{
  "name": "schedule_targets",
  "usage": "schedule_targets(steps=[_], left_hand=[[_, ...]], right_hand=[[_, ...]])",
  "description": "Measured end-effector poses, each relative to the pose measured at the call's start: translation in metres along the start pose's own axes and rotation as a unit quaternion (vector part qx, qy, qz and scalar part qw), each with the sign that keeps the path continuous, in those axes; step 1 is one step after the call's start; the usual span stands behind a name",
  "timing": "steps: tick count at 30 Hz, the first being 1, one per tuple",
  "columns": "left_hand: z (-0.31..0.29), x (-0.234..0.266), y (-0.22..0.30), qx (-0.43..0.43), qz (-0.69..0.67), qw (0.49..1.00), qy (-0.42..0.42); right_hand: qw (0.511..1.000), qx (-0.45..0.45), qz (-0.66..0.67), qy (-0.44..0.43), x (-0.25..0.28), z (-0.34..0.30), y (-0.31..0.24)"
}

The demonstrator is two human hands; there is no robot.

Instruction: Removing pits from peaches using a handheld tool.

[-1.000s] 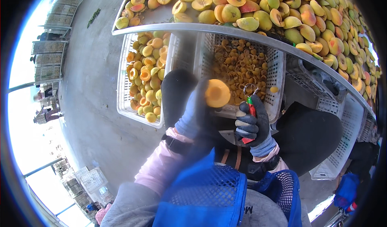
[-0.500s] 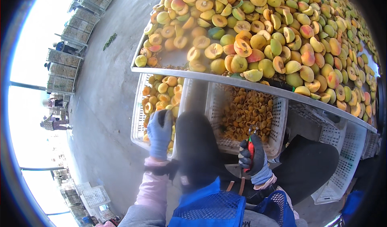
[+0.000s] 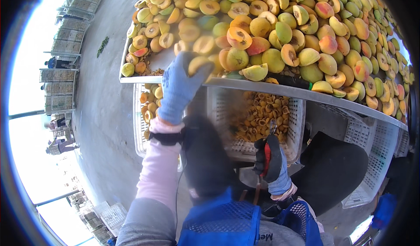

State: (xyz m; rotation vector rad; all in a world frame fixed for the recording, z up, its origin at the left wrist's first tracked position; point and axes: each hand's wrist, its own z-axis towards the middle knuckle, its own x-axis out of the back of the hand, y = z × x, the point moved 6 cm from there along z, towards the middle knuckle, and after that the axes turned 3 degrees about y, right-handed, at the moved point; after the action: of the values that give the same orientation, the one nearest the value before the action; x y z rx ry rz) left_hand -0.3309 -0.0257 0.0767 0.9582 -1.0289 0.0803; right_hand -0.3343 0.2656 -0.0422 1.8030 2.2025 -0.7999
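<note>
My left hand (image 3: 178, 86), in a light blue glove, is over the near edge of the metal table (image 3: 148, 79). Its thumb and fingers close round a yellow peach half (image 3: 200, 65), blurred at the edges. Many halved peaches (image 3: 238, 38) lie heaped on the table, several with hollow centres facing up. Lower down, above my lap, my right hand (image 3: 273, 160) wears a blue glove with a dark palm. It is wrapped round a red-handled hand tool (image 3: 266, 152) whose metal tip points away from me; the tip's exact shape is unclear.
Below the table edge, a white crate (image 3: 296, 128) holds small brown-orange scraps. To its left, another white crate (image 3: 138, 130) contains peach pieces. More white crates (image 3: 372, 167) stand at the right. Stacked crates (image 3: 59, 88) and people are far off at the left, across the concrete floor.
My left hand has moved up and forward from above the left crate to the table and taken hold of a peach half. My right hand still grips the tool, slightly shifted and turned.
</note>
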Motion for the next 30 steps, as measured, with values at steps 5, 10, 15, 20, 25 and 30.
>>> schedule_targets(steps=[5, 10, 15, 20, 25, 30], left_hand=[[-0.084, -0.057, 0.042, 0.036, -0.183, 0.971, -0.152], [-0.136, -0.092, 0.046, 0.131, -0.398, 0.9, -0.117], [-0.152, -0.09, 0.06, 0.11, -0.321, 0.94, -0.038], [-0.161, -0.083, 0.065, 0.138, -0.347, 0.927, 0.042], [-0.165, -0.078, 0.074, 0.171, -0.382, 0.908, 0.032], [-0.17, -0.075, 0.072, 0.181, -0.373, 0.909, 0.047]], right_hand=[[0.985, 0.105, -0.079, -0.111, -0.028, -0.029, -0.022], [0.85, 0.396, -0.343, -0.052, -0.037, -0.04, -0.035], [0.745, 0.523, -0.415, -0.003, -0.038, -0.055, -0.038], [0.758, 0.514, -0.402, -0.003, -0.035, -0.058, -0.029], [0.761, 0.487, -0.425, -0.043, -0.027, -0.054, -0.018], [0.767, 0.493, -0.407, -0.048, -0.022, -0.055, -0.013]])
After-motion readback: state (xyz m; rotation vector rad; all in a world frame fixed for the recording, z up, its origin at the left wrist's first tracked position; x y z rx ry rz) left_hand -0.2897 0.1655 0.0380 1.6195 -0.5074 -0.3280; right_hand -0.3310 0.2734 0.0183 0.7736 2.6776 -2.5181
